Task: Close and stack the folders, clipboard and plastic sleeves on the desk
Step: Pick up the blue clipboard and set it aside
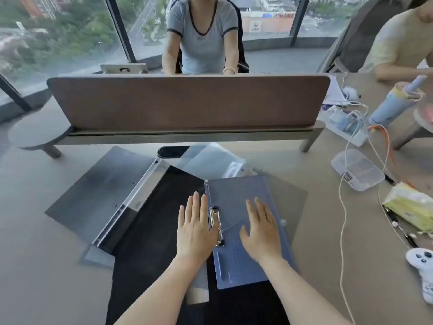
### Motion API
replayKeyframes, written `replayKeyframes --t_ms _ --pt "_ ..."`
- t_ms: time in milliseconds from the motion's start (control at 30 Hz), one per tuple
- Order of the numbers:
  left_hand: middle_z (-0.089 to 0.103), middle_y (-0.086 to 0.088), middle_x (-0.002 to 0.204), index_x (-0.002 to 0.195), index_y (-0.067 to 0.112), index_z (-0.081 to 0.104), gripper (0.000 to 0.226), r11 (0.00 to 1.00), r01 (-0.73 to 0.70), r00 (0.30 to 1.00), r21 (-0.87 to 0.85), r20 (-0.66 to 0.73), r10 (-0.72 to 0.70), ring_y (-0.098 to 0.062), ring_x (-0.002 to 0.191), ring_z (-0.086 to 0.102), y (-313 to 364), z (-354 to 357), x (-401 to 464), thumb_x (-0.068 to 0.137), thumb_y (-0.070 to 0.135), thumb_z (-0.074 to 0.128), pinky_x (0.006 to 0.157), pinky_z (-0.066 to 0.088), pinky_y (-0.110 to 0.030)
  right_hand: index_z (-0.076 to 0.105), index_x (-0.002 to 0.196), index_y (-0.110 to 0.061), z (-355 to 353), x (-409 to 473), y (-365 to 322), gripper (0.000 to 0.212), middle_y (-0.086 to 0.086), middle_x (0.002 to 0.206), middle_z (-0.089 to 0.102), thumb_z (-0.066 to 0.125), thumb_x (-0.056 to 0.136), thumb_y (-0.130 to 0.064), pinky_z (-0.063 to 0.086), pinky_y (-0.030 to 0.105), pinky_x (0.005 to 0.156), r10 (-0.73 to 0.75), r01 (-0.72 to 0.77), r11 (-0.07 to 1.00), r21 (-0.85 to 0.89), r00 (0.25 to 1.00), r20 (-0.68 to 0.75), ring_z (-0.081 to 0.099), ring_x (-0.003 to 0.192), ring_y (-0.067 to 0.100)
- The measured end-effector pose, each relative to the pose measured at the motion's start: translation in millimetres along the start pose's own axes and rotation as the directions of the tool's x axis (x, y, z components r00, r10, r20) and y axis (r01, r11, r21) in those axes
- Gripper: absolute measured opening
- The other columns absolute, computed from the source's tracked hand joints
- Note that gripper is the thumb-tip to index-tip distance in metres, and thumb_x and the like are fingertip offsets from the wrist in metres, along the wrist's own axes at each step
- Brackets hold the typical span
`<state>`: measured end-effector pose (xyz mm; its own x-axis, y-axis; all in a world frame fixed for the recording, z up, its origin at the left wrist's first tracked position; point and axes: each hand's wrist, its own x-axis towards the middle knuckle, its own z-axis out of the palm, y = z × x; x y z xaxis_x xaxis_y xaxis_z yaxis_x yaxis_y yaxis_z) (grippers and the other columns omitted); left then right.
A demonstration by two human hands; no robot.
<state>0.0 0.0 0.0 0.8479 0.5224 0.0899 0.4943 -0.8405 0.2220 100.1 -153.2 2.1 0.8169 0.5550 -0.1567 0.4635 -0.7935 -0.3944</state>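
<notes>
Blue gridded clipboard [243,231] with a metal clip [216,225] on its left edge lies flat near the middle of the beige surface [328,231], resting on a translucent grey plastic sleeve with a snap button [288,207] and partly over a large black folder [154,231]. That black folder lies open: its dark grey left cover [93,191] spreads out to the left, and a clear plastic spine strip [136,198] runs diagonally between the cover and the black panel. Clear plastic sleeves [210,160] lie behind the clipboard, overlapping the folder's far corner.

Both hands are flat with fingers spread, and neither grip is closed on anything. The left hand [195,228] presses palm-down on the black panel just beside the clip, its fingertips touching the clipboard's left edge. The right hand [260,228] rests palm-down on the clipboard's blue face.

A brown divider panel [187,102] stands across the far side of the surface. To the right lie a clear compartment box [357,168], a yellow tissue pack [410,207], a white game controller [421,261], white cables [343,207] and a light blue tumbler [393,104].
</notes>
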Motion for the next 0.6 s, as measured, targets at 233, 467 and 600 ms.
replayKeyframes --t_ms 233,467,600 --pt "0.049 -0.011 0.15 0.152 0.008 0.036 0.07 0.988 0.114 0.979 -0.107 0.183 -0.093 -0.031 0.14 0.043 13.6 25.5 -28.6 0.093 0.04 0.056 0.113 0.04 -0.044 0.013 0.156 -0.021 23.5 -21.7 40.1 0.071 0.008 0.165 0.008 0.045 0.096 -0.038 0.018 0.041 0.121 0.211 -0.21 0.977 -0.048 0.977 0.021 0.01 0.152 0.027" --pt "0.05 0.003 0.147 0.151 0.016 0.037 0.061 0.906 0.333 0.926 -0.261 0.271 -0.263 -0.028 0.133 0.043 33.3 22.8 -31.8 0.094 0.028 0.056 0.106 0.039 -0.042 0.016 0.154 -0.021 17.9 -22.4 63.3 0.071 0.002 0.152 0.039 0.049 0.092 -0.032 0.045 0.041 0.103 0.442 -0.437 0.889 0.135 0.897 -0.013 0.042 0.133 0.025" --pt "0.056 0.002 0.139 0.146 0.017 0.043 0.053 0.813 0.441 0.89 -0.381 0.299 -0.343 -0.028 0.127 0.044 44.0 16.6 -23.9 0.094 0.016 0.054 0.1 0.041 -0.04 0.034 0.146 -0.022 14.2 -9.7 66.9 0.059 0.0 0.142 0.051 0.051 0.09 -0.026 0.049 0.046 0.101 0.491 -0.466 0.832 0.3 0.871 -0.007 0.049 0.127 0.025"
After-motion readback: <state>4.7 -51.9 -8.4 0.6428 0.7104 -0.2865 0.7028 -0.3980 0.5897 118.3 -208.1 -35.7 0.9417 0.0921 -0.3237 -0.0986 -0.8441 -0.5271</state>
